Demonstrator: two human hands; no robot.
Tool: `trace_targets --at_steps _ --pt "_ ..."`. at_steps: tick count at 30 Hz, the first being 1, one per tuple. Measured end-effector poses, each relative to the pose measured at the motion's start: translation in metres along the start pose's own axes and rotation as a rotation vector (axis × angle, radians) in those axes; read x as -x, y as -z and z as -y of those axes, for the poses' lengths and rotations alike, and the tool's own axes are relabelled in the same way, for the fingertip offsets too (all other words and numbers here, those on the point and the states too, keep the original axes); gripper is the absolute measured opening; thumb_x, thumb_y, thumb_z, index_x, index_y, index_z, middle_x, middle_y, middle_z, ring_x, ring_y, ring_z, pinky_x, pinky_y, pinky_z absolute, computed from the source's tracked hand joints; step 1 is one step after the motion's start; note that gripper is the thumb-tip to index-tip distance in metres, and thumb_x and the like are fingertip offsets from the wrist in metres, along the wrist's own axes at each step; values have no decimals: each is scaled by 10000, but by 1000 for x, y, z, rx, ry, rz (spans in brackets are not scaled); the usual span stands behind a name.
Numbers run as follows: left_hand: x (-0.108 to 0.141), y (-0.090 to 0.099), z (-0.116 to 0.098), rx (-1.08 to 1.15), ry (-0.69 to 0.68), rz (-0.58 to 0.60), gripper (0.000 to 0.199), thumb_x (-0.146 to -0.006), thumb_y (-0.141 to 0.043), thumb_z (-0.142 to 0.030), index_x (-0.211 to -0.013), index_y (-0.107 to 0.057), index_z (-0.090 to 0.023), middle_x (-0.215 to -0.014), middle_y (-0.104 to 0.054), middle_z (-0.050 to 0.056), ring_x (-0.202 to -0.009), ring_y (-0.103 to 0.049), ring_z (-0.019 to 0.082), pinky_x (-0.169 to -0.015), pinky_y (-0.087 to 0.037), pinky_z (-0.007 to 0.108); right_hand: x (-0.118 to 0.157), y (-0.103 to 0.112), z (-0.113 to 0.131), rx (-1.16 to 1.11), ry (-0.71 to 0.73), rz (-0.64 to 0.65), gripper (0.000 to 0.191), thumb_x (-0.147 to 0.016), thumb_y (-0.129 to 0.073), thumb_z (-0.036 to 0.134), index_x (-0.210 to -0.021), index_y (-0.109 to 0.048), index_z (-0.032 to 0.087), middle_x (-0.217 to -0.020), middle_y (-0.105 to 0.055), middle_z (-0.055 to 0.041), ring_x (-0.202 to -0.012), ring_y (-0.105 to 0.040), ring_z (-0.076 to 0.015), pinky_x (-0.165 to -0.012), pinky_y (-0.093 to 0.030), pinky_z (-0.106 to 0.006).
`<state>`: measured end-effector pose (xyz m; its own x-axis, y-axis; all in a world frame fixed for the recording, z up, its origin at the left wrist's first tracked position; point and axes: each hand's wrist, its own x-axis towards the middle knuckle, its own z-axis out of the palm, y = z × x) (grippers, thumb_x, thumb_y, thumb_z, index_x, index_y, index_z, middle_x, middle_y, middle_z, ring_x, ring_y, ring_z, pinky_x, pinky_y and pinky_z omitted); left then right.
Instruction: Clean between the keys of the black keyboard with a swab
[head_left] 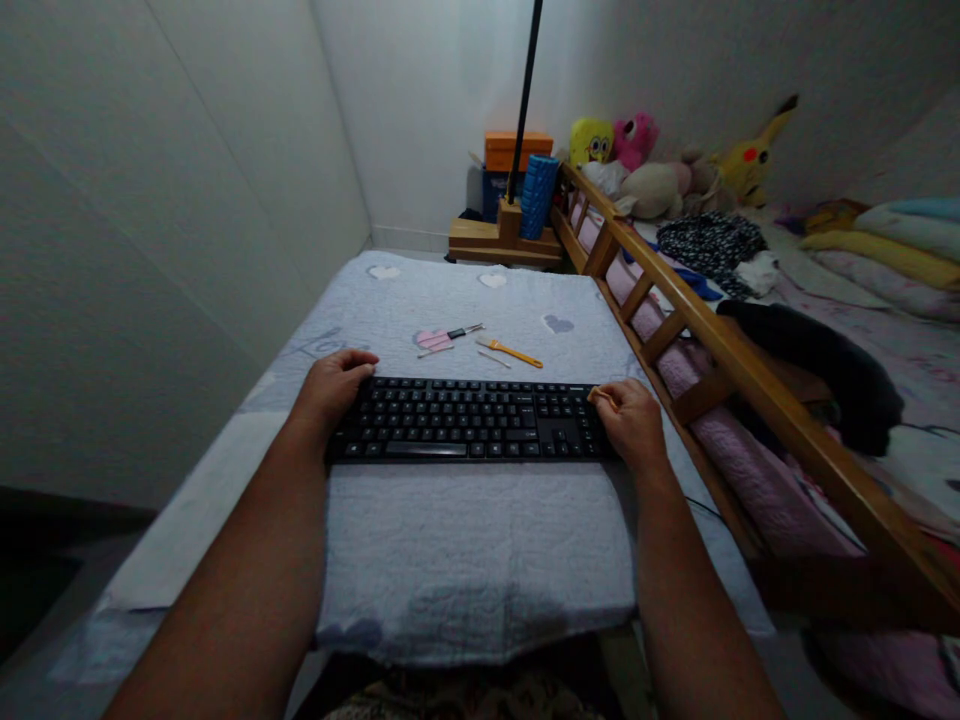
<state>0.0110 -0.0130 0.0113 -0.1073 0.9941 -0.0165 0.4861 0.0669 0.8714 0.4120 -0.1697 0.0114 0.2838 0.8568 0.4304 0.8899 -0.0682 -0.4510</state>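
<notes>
A black keyboard (465, 422) lies flat on a pale quilted cloth (480, 540). At its left end, my left hand (334, 390) grips the edge, thumb along the upper corner. My right hand (632, 418) is closed at the right end, with a small orange-brown cloth (602, 397) pinched between its fingers over the keys. Beyond the keyboard are a yellow-handled brush (514, 352), a dark-and-silver tool (457, 333) and two cotton swabs, one left (436, 351) and one near the brush (494, 359).
A wooden bed rail (675, 285) runs along the right side, with bedding and plush toys (660, 188) behind it. At the back stand a black pole (525, 100), a blue roller (538, 197) and an orange box (517, 150). A pale wall (187, 200) is on the left.
</notes>
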Motion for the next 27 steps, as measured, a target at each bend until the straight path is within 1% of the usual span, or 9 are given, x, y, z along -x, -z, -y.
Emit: trace_targets --at_steps 4,8,12,18,21,24,27 --pt "1 0 -3 -5 -1 0 214 -609 -682 -304 -796 -735 -214 -794 -715 31 -809 -640 250 -793 -506 360 1 -7 10 -16 65 47 176 -860 -551 229 -815 -720 211 -851 -656 -78 -874 -586 -245 -834 -440 -369" --pt "0 0 -1 -3 -5 6 223 -611 -685 -316 -805 -734 -218 -796 -715 32 -819 -644 255 -811 -508 368 0 -9 11 19 82 80 182 -865 -550 214 -836 -729 216 -860 -652 -83 -885 -574 -253 -837 -432 -375" --pt "-2 -1 2 14 -18 9 235 -610 -683 -323 -813 -732 -215 -820 -720 32 -827 -645 248 -829 -500 363 0 -8 5 55 74 66 179 -851 -549 196 -812 -724 212 -839 -643 -81 -862 -568 -251 -832 -428 -378" --pt "-1 0 2 17 -5 14 249 -605 -678 -334 -816 -728 -211 -809 -715 32 -817 -641 248 -827 -495 365 0 -6 -4 97 24 -6 168 -823 -548 183 -794 -713 205 -837 -643 -86 -864 -567 -258 -841 -431 -387" --pt "-1 0 1 11 -10 12 242 -605 -677 -329 -812 -730 -215 -811 -717 31 -822 -640 251 -841 -493 371 0 -8 2 78 40 -4 172 -843 -551 204 -809 -720 208 -839 -643 -85 -871 -568 -259 -840 -432 -385" --pt "0 -1 1 2 1 14 245 -610 -678 -332 -819 -734 -218 -805 -716 30 -814 -639 252 -840 -494 374 -1 -10 10 44 76 32 188 -871 -548 223 -830 -731 210 -844 -646 -85 -882 -570 -256 -842 -430 -379" --pt "0 -1 1 1 6 12 254 -611 -680 -340 -824 -733 -212 -804 -715 31 -812 -640 251 -829 -496 369 -1 -12 12 42 95 67 203 -882 -538 217 -837 -735 201 -848 -646 -89 -879 -567 -253 -838 -427 -376"
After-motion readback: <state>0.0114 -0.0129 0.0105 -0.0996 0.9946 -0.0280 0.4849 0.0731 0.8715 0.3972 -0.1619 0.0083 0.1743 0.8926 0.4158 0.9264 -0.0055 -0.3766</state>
